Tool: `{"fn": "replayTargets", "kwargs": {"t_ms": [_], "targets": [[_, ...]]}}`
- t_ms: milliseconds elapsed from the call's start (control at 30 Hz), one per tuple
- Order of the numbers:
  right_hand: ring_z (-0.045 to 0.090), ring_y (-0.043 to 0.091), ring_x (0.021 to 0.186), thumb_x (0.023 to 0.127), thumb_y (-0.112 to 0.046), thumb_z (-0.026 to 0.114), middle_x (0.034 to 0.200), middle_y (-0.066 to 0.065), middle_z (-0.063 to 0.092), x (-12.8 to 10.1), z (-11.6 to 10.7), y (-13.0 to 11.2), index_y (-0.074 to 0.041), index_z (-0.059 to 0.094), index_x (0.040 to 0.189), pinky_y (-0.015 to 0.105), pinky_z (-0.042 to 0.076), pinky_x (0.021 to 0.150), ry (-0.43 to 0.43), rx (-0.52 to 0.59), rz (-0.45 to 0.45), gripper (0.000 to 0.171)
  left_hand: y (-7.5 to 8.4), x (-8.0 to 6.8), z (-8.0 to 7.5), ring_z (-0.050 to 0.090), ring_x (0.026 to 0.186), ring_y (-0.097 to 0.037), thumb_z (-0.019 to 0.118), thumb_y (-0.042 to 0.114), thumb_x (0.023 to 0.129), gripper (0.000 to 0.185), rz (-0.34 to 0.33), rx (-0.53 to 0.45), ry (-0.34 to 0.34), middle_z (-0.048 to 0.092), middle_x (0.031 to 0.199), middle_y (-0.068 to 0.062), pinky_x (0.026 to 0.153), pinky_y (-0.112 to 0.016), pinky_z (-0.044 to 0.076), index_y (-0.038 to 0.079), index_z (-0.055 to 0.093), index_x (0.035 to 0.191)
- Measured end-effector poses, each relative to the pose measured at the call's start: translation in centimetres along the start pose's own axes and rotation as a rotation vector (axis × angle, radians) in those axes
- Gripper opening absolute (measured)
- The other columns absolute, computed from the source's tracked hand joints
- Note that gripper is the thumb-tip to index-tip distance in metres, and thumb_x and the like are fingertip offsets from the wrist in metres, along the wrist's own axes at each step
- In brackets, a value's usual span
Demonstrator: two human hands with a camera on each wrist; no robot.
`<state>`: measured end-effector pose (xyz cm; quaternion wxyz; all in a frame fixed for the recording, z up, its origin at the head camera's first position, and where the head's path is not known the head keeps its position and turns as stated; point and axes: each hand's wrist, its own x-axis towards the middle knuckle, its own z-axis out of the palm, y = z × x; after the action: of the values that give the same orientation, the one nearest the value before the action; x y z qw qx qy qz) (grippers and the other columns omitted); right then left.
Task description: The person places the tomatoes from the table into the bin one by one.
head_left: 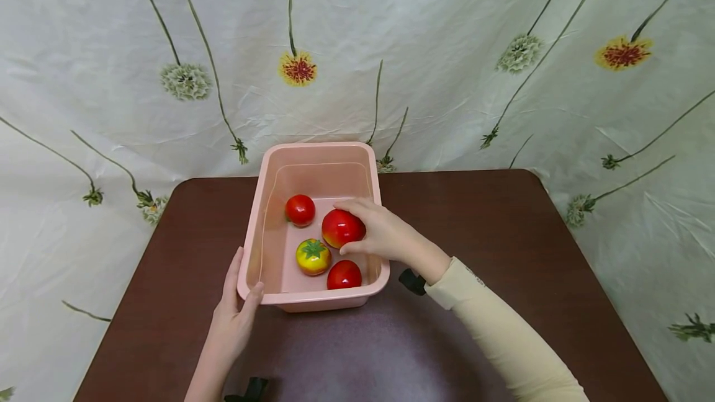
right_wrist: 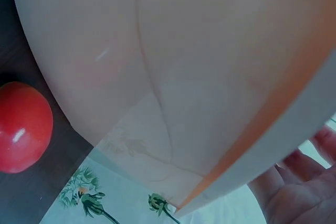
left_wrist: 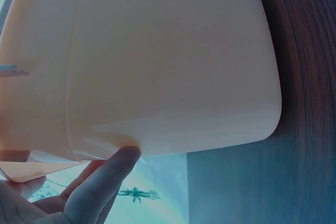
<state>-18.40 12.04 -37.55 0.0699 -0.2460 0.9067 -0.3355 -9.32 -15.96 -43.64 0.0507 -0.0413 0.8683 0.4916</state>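
Observation:
A pink plastic tub (head_left: 317, 298) stands on the table with several toy tomatoes in it. My left hand (head_left: 233, 309) grips its near left corner, thumb over the rim, fingers outside; the left wrist view shows the fingers (left_wrist: 100, 184) by the tub's wall. Inside the tub, my right hand (head_left: 380, 228) holds a large red tomato (head_left: 341, 228) between thumb and fingers. Around it lie a smaller red tomato (head_left: 300, 210), a yellow tomato (head_left: 313, 257) with a green star-shaped top and another red one (head_left: 344, 275). In the right wrist view, the rim partly hides my right hand.
The dark brown table (head_left: 480, 222) spreads to both sides of the tub. White cloth (head_left: 436, 30) printed with flowers hangs behind and around it. In the right wrist view, a red tomato (right_wrist: 23, 129) shows against a dark surface beside the tub's wall.

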Motion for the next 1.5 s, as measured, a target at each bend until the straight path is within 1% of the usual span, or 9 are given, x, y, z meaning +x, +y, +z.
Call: {"fn": "replayTargets", "kwargs": {"t_ms": [133,400,633,800,933,1100,1200,1333,1500], "targets": [[0.052,0.025,0.126,0.079,-0.022,0.083,0.142,0.009,0.051,-0.1,0.2,-0.1,-0.012,0.048,0.144,0.041,0.052,0.100,-0.008,-0.040,0.007,0.075,0.0,0.0,0.0,0.029,0.143,-0.047,0.051,0.031,0.101,0.076,0.005,-0.002,0.002,0.015,0.164,-0.018,0.110,-0.071,0.024,0.037,0.001,0.159],[0.056,0.025,0.123,0.080,-0.020,0.082,0.142,0.009,0.050,-0.2,0.5,0.1,-0.007,0.053,0.139,0.037,0.049,0.104,-0.004,-0.145,-0.047,0.066,0.1,0.0,0.1,0.029,0.143,-0.047,0.052,0.030,0.101,0.076,0.015,-0.004,0.007,0.016,0.164,-0.018,0.110,-0.071,0.024,0.036,0.002,0.159],[0.055,0.023,0.124,0.085,-0.021,0.078,0.141,0.007,0.053,-0.3,0.3,0.1,-0.010,0.060,0.133,0.036,0.048,0.105,0.012,-0.145,-0.045,0.052,0.1,0.1,0.1,0.029,0.143,-0.047,0.052,0.031,0.101,0.077,-0.001,0.000,0.003,0.015,0.164,-0.018,0.110,-0.071,0.024,0.036,0.001,0.159],[0.051,0.025,0.133,0.085,-0.021,0.077,0.142,0.008,0.055,-0.5,0.1,0.2,-0.011,0.061,0.133,0.039,0.046,0.107,0.055,-0.142,-0.042,0.051,0.1,0.1,0.1,0.029,0.142,-0.048,0.051,0.031,0.101,0.077,-0.007,-0.004,0.000,0.015,0.164,-0.019,0.109,-0.072,0.024,0.037,0.000,0.159],[0.053,0.026,0.131,0.085,-0.021,0.078,0.138,0.010,0.058,-0.5,-0.1,0.4,-0.009,0.061,0.133,0.040,0.045,0.108,0.105,-0.138,-0.071,0.052,0.2,0.0,0.2,0.029,0.142,-0.048,0.050,0.031,0.101,0.076,-0.004,-0.010,0.007,0.015,0.164,-0.018,0.109,-0.072,0.024,0.039,0.001,0.158],[0.057,0.023,0.125,0.083,-0.022,0.079,0.133,0.008,0.061,-0.6,-0.4,0.8,-0.009,0.062,0.132,0.038,0.046,0.107,0.166,-0.107,-0.103,0.053,0.3,0.0,0.2,0.028,0.143,-0.047,0.050,0.033,0.101,0.075,-0.009,-0.013,0.002,0.014,0.164,-0.017,0.110,-0.072,0.023,0.042,0.001,0.157],[0.058,0.023,0.122,0.083,-0.020,0.080,0.131,0.008,0.063,-0.8,-0.6,1.0,-0.008,0.063,0.130,0.038,0.048,0.105,0.204,-0.062,-0.099,0.052,0.3,0.0,0.3,0.028,0.143,-0.047,0.050,0.034,0.101,0.075,-0.006,-0.015,0.003,0.014,0.165,-0.016,0.110,-0.072,0.023,0.042,0.001,0.157],[0.061,0.024,0.118,0.083,-0.017,0.079,0.128,0.009,0.064,-1.1,-1.0,1.3,-0.008,0.063,0.128,0.040,0.050,0.102,0.249,0.031,-0.077,0.048,0.2,0.0,0.3,0.029,0.143,-0.046,0.051,0.033,0.101,0.075,0.003,-0.020,0.008,0.015,0.164,-0.016,0.110,-0.071,0.023,0.042,0.002,0.157],[0.061,0.026,0.118,0.086,-0.013,0.075,0.127,0.012,0.062,-1.4,-1.6,2.0,-0.006,0.062,0.128,0.041,0.049,0.102,0.294,0.176,-0.023,0.045,0.3,0.0,0.2,0.029,0.143,-0.046,0.051,0.034,0.101,0.075,-0.005,-0.019,0.002,0.015,0.164,-0.016,0.110,-0.071,0.023,0.042,0.001,0.157]]}}
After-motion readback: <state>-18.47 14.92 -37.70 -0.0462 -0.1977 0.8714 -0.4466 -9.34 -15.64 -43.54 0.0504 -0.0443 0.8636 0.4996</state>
